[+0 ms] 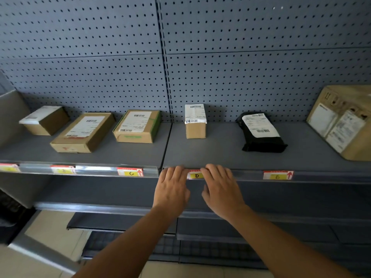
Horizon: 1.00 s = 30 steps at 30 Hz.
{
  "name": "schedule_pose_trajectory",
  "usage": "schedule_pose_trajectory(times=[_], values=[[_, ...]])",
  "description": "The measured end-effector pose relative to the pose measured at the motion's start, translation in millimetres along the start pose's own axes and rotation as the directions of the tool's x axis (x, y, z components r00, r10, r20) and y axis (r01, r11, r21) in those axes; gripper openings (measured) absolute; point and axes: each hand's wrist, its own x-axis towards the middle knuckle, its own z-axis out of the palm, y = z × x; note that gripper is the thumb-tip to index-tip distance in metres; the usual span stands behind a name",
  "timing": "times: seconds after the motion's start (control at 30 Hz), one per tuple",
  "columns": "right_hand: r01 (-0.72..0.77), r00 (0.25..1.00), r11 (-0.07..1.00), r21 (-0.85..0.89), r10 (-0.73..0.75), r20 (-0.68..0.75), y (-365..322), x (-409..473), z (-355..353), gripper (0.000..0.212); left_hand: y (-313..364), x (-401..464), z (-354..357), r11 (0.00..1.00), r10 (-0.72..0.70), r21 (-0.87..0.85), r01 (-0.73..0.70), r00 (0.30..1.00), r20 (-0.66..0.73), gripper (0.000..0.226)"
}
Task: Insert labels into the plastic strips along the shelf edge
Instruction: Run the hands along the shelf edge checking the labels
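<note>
A clear plastic strip (247, 175) runs along the front edge of the grey shelf (220, 155). In it sit red-and-white labels with yellow patches: label C (130, 172), label D (196, 175), label E (278, 175), and two blurred ones further left (62, 169). My left hand (172, 187) and my right hand (219, 187) lie on either side of label D, fingertips pressed on the strip's top edge and covering the label's two ends. Whether either hand pinches the label I cannot tell.
Parcels stand on the shelf: three cardboard boxes (84, 131) at the left, a small upright box (195, 122) in the middle, a black bag (261, 133), and a large box (345, 123) at the far right. Pegboard backs the shelf. Lower shelves lie below.
</note>
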Motion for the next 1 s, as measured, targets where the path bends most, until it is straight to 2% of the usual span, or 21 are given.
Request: schedule_pose_trajectory(times=[0.53, 0.67, 0.8, 1.0], values=[[0.0, 1.0, 0.999, -0.054, 0.001, 0.014, 3, -6, 4, 0.051, -4, 1, 4, 0.999, 0.032, 0.002, -0.032, 0.999, -0.029, 0.052], [0.008, 1.0, 1.0, -0.011, -0.008, 0.014, 7, -9, 2, 0.055, 4, 1, 6, 1.0, -0.029, -0.007, 0.029, 0.998, -0.052, 0.055], [-0.011, 1.0, 1.0, 0.004, 0.011, -0.027, 44, -26, -6, 0.058, 51, 8, 5, 0.997, 0.032, -0.066, -0.037, 0.996, -0.077, 0.059], [-0.083, 0.989, 0.997, -0.006, 0.082, -0.122, 149, -75, -25, 0.056, 176, 40, 5, 0.982, 0.116, -0.136, -0.128, 0.989, -0.094, 0.059]])
